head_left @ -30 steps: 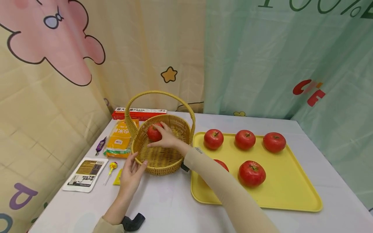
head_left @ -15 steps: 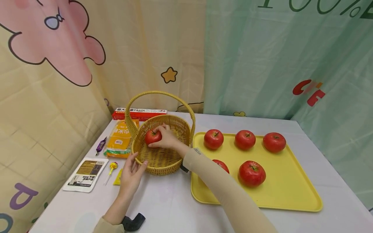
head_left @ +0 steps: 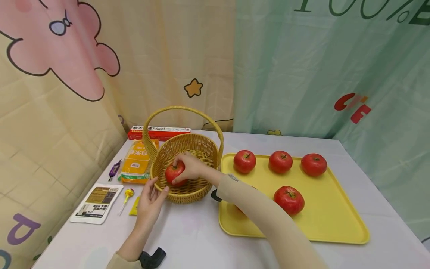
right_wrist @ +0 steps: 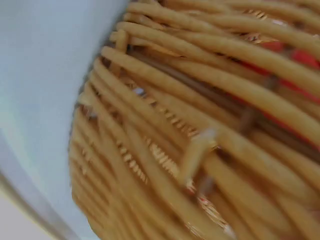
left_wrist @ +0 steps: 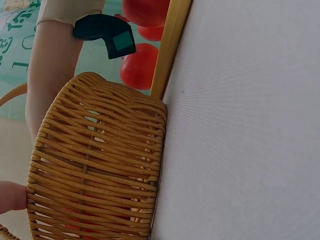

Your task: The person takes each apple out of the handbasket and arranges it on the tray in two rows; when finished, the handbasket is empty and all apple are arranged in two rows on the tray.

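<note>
Inside the yellow wicker basket [head_left: 189,196], my right hand [head_left: 191,168] grips a red apple [head_left: 174,173] low near the front left wall. Thumb and fingers lie on opposite sides of the fruit. My left hand [head_left: 150,203] rests against the basket's front left rim, fingers loosely extended, thumb right at the rim. In the left wrist view, a fingertip [left_wrist: 12,196] touches the woven wall [left_wrist: 100,160]. The right wrist view is filled by blurred weave [right_wrist: 200,125], with red showing through the gaps; the right hand itself is hidden there.
Several apples [head_left: 289,200] sit on a yellow tray [head_left: 336,224] at right, one mostly behind the right sleeve. Left of the basket lie an orange bag [head_left: 136,160], a purple candy [head_left: 115,170], a lollipop [head_left: 128,193] and a white packet [head_left: 95,203]. A pasta box [head_left: 161,132] stands behind.
My right hand has moved the apple down and toward the front of the basket. My left hand has stayed at the rim.
</note>
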The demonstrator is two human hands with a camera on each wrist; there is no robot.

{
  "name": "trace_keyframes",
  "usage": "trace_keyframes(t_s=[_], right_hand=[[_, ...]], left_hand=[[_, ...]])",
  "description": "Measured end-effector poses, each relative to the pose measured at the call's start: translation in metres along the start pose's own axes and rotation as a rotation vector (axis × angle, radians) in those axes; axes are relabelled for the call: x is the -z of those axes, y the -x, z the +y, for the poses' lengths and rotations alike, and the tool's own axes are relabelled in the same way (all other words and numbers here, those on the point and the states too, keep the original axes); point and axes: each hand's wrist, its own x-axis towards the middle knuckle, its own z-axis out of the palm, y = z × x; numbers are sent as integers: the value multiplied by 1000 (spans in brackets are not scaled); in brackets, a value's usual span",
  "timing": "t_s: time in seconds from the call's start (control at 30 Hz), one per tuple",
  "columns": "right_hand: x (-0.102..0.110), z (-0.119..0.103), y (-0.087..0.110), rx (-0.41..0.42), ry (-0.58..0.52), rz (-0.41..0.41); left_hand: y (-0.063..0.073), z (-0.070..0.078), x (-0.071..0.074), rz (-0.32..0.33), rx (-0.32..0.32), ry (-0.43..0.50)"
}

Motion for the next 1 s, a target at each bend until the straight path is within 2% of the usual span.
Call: trace_keyframes(t_s=[0.13,0.3,0.6,0.8,1.0], right_hand=[[9,-3,16,63,11,-11],[27,-4,46,107,5,53],[77,8,125,157,-150,161],[116,34,188,80,-193,263],[144,71,250,-44,-149,398]], left_hand=[[0,0,0,8,3,-9],[0,0,-1,13,-2,-17],[2,-2,-2,2,-21,-1],[2,-1,-1,2,-16,5],[1,-1,-1,4,-14,1]])
